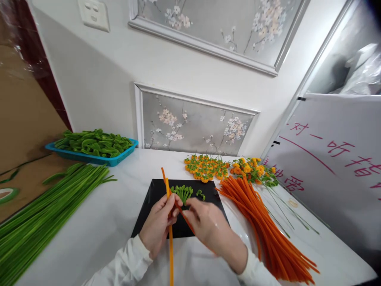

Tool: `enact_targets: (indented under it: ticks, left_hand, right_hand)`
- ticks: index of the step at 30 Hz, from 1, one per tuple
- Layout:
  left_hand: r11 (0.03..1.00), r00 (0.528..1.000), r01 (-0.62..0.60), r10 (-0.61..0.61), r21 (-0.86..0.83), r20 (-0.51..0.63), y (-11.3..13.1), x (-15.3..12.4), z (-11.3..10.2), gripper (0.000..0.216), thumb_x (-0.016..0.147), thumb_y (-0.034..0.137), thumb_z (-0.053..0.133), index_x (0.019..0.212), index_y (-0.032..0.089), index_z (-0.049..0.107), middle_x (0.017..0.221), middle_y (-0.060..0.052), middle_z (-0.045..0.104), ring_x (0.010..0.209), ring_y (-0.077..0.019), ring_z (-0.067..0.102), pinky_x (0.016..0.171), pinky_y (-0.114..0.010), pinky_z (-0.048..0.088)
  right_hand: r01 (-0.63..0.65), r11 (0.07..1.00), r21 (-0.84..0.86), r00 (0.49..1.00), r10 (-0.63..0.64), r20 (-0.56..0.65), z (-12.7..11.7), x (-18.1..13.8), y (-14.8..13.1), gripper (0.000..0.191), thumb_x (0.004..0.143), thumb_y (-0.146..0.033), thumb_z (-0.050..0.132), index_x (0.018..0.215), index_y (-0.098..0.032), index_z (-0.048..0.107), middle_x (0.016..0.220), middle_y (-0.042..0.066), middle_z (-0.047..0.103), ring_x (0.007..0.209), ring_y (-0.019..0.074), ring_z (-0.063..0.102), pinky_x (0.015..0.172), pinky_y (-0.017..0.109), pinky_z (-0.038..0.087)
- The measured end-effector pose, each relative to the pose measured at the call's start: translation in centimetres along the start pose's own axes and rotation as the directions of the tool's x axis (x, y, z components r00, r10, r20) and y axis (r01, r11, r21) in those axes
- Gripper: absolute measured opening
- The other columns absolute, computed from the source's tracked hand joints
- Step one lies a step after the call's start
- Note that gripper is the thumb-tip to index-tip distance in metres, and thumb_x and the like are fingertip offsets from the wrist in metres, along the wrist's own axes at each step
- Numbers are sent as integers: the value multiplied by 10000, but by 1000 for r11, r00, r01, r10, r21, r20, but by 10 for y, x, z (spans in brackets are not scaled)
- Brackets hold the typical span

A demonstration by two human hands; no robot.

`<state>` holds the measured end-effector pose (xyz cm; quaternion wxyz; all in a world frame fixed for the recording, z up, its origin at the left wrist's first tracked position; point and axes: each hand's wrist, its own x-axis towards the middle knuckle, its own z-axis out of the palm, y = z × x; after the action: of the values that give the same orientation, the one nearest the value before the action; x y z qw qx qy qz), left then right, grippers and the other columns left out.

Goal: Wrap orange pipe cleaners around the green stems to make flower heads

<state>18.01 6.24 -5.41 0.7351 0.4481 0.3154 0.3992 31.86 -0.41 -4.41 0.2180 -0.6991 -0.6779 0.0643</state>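
My left hand point(156, 222) pinches two fuzzy pipe cleaners where they cross. The yellow-orange pipe cleaner point(171, 254) runs upright and hangs toward the table's front. A darker orange pipe cleaner point(187, 221) slants down to the right, and the closed fingers of my right hand point(211, 226) grip it, slightly blurred. Both hands are above a black mat point(147, 210). On the mat, just beyond my fingers, lie short green pipe-cleaner pieces point(185, 192) and a small curled green piece point(201, 194). My fingers partly cover the crossing point.
Long green pipe cleaners point(56, 210) lie left, below a blue tray point(119, 159) of green loops. Orange pipe cleaners point(262, 226) spread at right. Yellow-green flower heads point(205, 171) and stemmed flowers point(251, 167) stand behind. Green tape point(11, 195) is far left; a wall point(89, 91) rises behind.
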Motion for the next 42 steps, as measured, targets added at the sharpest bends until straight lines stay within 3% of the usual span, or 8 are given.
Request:
enact_targets:
  ticks: [4,7,11,17,26,31,35,42]
  left_hand:
    - [999,999,-22,23,28,-38,-1,1,-2,411,759,516,645,820,129,517,815,-6,489,594,-46,337,437,-127,240]
    - [1000,998,-7,8,8,-55,-2,2,-1,449,709,528,683,828,128,516,787,-3,481,574,-45,318,423,-135,214]
    - [1000,999,13,-12,23,-51,-5,2,1,482,677,542,699,821,119,520,757,-5,479,554,-44,288,413,-143,184]
    - [999,999,20,-18,45,-49,-7,2,-5,503,684,576,677,833,122,519,791,-15,501,566,-46,311,427,-151,194]
    - [997,999,32,-31,66,-16,-5,1,-9,455,741,558,636,810,123,525,787,-20,497,561,-49,299,437,-159,196]
    - [997,999,48,-47,58,-10,-3,-1,-7,426,764,537,627,818,124,536,799,-23,498,571,-53,304,433,-155,204]
    - [996,998,57,-57,73,-8,0,-2,-1,376,802,501,605,906,143,551,827,-22,515,600,-61,330,448,-144,243]
    - [987,996,10,-23,159,84,2,-6,10,382,805,527,585,862,154,529,778,-15,522,566,-64,326,442,-153,253]
  right_hand:
    - [-297,917,-267,936,224,-273,-39,6,46,382,925,-350,483,1283,-217,504,1189,82,524,1119,196,480,938,288,353]
    - [-455,843,-285,885,395,-244,-52,21,72,318,936,-311,457,1172,-128,564,1095,124,555,1063,201,513,912,287,367]
    - [-413,875,-252,911,393,-127,-31,56,74,230,924,-310,474,972,-151,633,930,91,587,945,183,570,819,246,400]
    - [-464,853,-239,885,436,-160,13,104,69,428,892,-387,524,1179,-70,534,1154,192,456,1028,257,538,833,319,438]
    - [-424,871,-247,905,400,-144,26,131,82,358,891,-297,528,1148,-48,553,1165,201,433,1087,260,491,907,328,409]
    - [-410,881,-235,908,369,-199,7,110,73,414,862,-353,576,1177,-86,545,1168,173,458,1093,279,481,887,332,412]
    - [-365,906,-214,919,315,-235,-11,68,51,339,915,-346,501,1186,-150,551,1112,104,526,1034,198,520,898,269,391]
    - [-94,995,-15,922,82,-378,-35,0,23,246,951,-306,425,1074,-217,618,991,14,605,855,110,557,752,195,365]
